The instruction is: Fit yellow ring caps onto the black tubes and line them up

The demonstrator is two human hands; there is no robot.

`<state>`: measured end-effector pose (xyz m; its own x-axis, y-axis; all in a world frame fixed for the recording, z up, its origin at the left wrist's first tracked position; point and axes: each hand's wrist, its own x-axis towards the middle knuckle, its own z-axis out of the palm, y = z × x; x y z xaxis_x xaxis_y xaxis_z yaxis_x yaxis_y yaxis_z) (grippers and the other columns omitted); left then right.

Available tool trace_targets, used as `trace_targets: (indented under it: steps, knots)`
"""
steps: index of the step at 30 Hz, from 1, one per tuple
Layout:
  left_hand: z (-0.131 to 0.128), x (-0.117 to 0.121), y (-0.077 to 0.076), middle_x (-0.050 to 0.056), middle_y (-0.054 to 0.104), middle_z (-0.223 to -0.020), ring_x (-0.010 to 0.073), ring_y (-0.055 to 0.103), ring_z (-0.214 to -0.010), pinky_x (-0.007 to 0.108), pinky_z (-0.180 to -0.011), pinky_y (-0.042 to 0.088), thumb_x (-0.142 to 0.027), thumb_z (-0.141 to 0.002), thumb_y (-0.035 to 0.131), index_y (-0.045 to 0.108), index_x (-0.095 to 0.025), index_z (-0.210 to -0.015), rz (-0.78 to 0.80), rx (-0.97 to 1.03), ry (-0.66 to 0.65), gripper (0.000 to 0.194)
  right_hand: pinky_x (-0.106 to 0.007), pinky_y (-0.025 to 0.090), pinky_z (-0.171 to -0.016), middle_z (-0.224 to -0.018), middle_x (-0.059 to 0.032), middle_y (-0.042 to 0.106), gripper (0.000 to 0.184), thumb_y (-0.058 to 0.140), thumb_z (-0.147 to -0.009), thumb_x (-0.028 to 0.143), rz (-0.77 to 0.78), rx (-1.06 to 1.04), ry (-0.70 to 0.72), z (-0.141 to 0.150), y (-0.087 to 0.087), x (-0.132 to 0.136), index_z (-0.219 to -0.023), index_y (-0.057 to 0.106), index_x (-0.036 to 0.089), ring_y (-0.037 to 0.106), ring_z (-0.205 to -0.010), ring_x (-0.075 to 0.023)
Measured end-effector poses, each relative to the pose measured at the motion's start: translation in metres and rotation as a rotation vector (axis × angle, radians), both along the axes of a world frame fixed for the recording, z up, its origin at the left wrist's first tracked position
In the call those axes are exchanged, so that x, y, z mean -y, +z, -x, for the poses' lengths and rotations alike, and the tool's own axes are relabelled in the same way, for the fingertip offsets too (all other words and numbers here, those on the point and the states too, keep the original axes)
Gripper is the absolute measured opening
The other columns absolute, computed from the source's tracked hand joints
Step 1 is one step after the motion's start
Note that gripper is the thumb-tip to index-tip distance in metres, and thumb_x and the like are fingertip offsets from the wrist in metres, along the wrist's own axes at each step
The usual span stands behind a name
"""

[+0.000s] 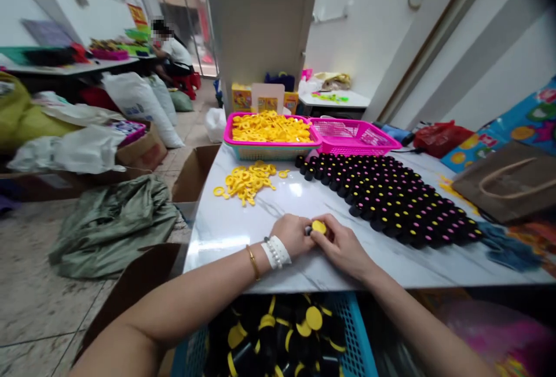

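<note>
My left hand and my right hand meet over the white marble table, pinching a small black piece with a yellow disc on top. Its lower part is mostly hidden by my fingers. To the left lies a loose heap of yellow plastic rings. Many more rings fill a pink-rimmed basket at the table's far end. Rows of upright black pieces with pink and yellow dots stand to the right of my hands. Below the table edge, a blue crate holds black pieces with yellow tops.
A pink mesh basket stands beside the ring basket. A brown bag lies at the right. Cardboard boxes, a green sack and white sacks cover the floor at the left. A seated person works at a far table.
</note>
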<state>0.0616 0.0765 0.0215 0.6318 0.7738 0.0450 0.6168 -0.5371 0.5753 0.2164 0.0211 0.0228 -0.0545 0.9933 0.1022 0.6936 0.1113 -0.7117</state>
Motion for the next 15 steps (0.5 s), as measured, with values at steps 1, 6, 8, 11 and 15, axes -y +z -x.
trace_targets:
  steps: [1, 6, 8, 11, 15]
  knots:
    - [0.003, 0.004, 0.002, 0.004, 0.069, -0.068, 0.0182, 0.062, -0.062, 0.025, -0.055, 0.038, -0.043, -0.081, 0.057, 0.074, -0.021, -0.087, 0.002, -0.025, -0.043, 0.029, -0.026, 0.039, -0.057, -0.066, 0.0026, 0.057, 0.021, 0.053, -0.089, 0.041, 0.018, 0.001, 0.011, 0.001, 0.003, 0.009, -0.098, 0.057, 0.022, 0.054, -0.06, -0.0165]
    - [0.039, 0.01, 0.013, 0.003, 0.072, -0.079, 0.0203, 0.065, -0.074, 0.028, -0.066, 0.045, -0.048, -0.078, 0.065, 0.072, -0.022, -0.102, -0.094, -0.094, -0.177, 0.036, -0.025, 0.031, -0.048, -0.053, 0.0059, 0.046, 0.011, 0.054, -0.087, 0.035, 0.164, 0.061, 0.119, 0.002, 0.015, 0.075, -0.084, 0.053, 0.024, 0.044, -0.049, -0.014]
    - [0.062, -0.002, 0.017, 0.007, 0.071, -0.093, 0.0214, 0.065, -0.082, 0.03, -0.073, 0.047, -0.049, -0.083, 0.06, 0.069, -0.021, -0.107, -0.228, -0.113, -0.003, 0.038, -0.024, 0.032, -0.048, -0.055, 0.0049, 0.051, 0.007, 0.057, -0.084, 0.03, 0.244, 0.109, 0.212, 0.003, 0.014, 0.098, -0.082, 0.054, 0.025, 0.047, -0.05, -0.0138]
    - [0.089, -0.036, 0.02, 0.011, 0.065, -0.109, 0.0242, 0.064, -0.089, 0.033, -0.074, 0.048, -0.047, -0.087, 0.054, 0.066, -0.017, -0.111, -0.403, -0.242, 0.322, 0.04, -0.023, 0.033, -0.049, -0.059, 0.005, 0.059, 0.024, 0.07, -0.075, 0.033, 0.299, 0.14, 0.288, 0.007, 0.009, 0.112, -0.097, 0.061, 0.025, 0.051, -0.051, -0.0134]
    - [0.092, -0.079, 0.016, 0.014, 0.058, -0.113, 0.0271, 0.063, -0.085, 0.034, -0.064, 0.047, -0.047, -0.086, 0.052, 0.068, -0.014, -0.102, -0.42, -0.475, 0.485, 0.04, -0.022, 0.04, -0.054, -0.063, 0.0032, 0.062, 0.034, 0.065, -0.083, 0.038, 0.141, 0.053, 0.296, 0.011, 0.011, 0.099, -0.112, 0.062, 0.021, 0.056, -0.054, -0.0123]
